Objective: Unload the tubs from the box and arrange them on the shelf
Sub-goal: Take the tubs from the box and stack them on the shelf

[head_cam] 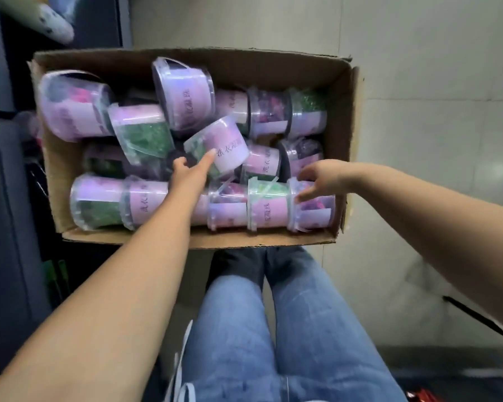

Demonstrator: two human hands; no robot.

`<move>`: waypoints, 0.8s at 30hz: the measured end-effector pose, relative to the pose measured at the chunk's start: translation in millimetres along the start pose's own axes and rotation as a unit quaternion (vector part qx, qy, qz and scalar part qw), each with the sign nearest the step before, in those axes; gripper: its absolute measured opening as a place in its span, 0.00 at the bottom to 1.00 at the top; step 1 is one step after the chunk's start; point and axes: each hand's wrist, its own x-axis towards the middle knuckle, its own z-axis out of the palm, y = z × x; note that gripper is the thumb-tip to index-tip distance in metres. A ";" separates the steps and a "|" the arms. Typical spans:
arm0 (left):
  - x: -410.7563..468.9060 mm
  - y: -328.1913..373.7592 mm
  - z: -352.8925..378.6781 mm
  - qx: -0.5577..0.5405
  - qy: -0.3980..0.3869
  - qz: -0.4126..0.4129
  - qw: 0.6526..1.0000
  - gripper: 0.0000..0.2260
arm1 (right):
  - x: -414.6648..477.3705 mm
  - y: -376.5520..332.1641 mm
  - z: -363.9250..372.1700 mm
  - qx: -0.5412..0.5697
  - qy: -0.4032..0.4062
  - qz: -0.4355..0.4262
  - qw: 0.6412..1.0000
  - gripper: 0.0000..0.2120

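Tubs (186,94) lie jumbled on their sides in the box (244,65). My left hand (190,172) is open, forefinger touching a tilted tub (224,143) mid-box. My right hand (320,179) spreads open over a corner tub (314,211), near right in the box.

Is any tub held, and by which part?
Neither holds one: left hand touches the tilted tub; right hand is open at the corner tub.

I note the box (114,65) as matt brown cardboard with rough torn edges. The tubs (186,97) are clear glossy plastic; their labels (233,152) are matt pale paper. I see smooth, glossy floor tiles (418,126) and faded denim jeans (230,329).
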 end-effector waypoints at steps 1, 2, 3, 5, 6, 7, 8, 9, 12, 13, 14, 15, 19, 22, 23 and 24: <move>6.6 0.9 5.7 -0.013 0.004 -0.015 1.000 0.40 | 11.4 0.6 4.2 -0.015 -0.018 0.005 1.000 0.33; 11.6 2.6 11.9 -0.024 0.002 -0.028 0.999 0.42 | 20.5 1.8 8.2 -0.014 -0.029 0.008 0.999 0.36; 13.8 4.4 17.8 -0.030 -0.003 -0.032 0.999 0.43 | 26.7 3.5 11.8 -0.005 -0.036 0.012 0.999 0.39; 19.6 7.7 28.7 -0.055 -0.011 -0.041 0.998 0.46 | 36.4 8.6 18.8 0.002 -0.059 0.031 0.998 0.48; 24.4 8.8 33.3 -0.090 -0.017 -0.047 0.995 0.51 | 39.0 12.0 22.2 -0.015 -0.078 0.040 0.996 0.52; 28.2 10.9 37.0 -0.118 -0.023 -0.053 0.991 0.56 | 39.7 14.8 25.8 -0.038 -0.093 0.045 0.994 0.55; 31.9 12.0 39.7 -0.134 -0.018 -0.050 0.990 0.58 | 39.4 17.2 28.4 -0.056 -0.100 0.045 0.992 0.58; 34.2 12.7 42.4 -0.132 -0.011 -0.037 0.990 0.55 | 39.5 19.4 30.5 -0.060 -0.100 0.042 0.992 0.59; 38.7 10.5 48.7 -0.113 0.023 0.009 0.993 0.44 | 43.4 22.6 33.4 -0.047 -0.075 0.030 0.996 0.59; 37.6 10.1 49.1 -0.116 0.031 0.022 0.993 0.43 | 44.0 22.1 33.5 -0.048 -0.066 0.027 0.996 0.58; 33.9 10.7 48.4 -0.123 0.035 0.032 0.991 0.43 | 43.0 21.4 33.9 -0.051 -0.059 0.027 0.997 0.58; 30.5 9.7 47.0 -0.129 0.038 0.038 0.990 0.42 | 40.2 19.8 33.9 -0.054 -0.049 0.028 0.997 0.58; 5.8 7.3 33.3 -0.153 -0.010 0.045 0.987 0.43 | 17.1 13.5 27.1 -0.045 -0.011 0.043 0.998 0.58; -15.7 1.3 10.0 -0.173 -0.030 0.055 0.983 0.58 | -10.4 4.4 15.4 -0.032 0.021 0.051 0.998 0.57; -19.6 -1.2 1.4 -0.180 -0.025 0.058 0.982 0.61 | -19.6 1.6 9.3 -0.024 0.035 0.054 0.998 0.56; -27.5 -0.3 -9.5 -0.191 -0.021 0.072 0.979 0.62 | -30.9 -2.2 1.4 -0.009 0.052 0.058 0.997 0.54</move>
